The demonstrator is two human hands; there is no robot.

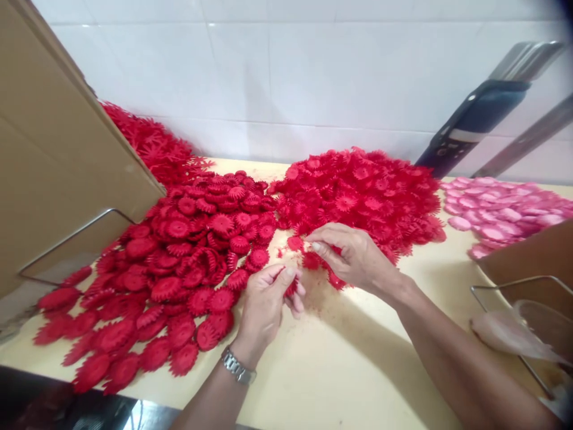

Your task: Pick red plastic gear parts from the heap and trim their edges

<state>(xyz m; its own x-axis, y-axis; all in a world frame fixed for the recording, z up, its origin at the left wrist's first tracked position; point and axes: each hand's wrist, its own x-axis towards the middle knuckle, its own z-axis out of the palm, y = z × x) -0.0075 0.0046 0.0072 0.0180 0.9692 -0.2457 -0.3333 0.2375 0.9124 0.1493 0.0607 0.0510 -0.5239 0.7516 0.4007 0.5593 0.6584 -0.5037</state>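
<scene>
Piece [291, 287] (red) in left hand [267, 298]

The broadest way in lies over the bare bench [304, 373] between the forearms, up to the left hand [267, 298] and right hand [351, 254]. Leftward, a spread of red discs [179, 257] and a tall cardboard panel [67, 137] block passage. Ahead, a red heap [358, 197] backs toward the tiled wall [313, 65]. A narrower lane opens between that heap and the right-hand cardboard [528, 260], with pink discs [514, 206] at its far end.
</scene>
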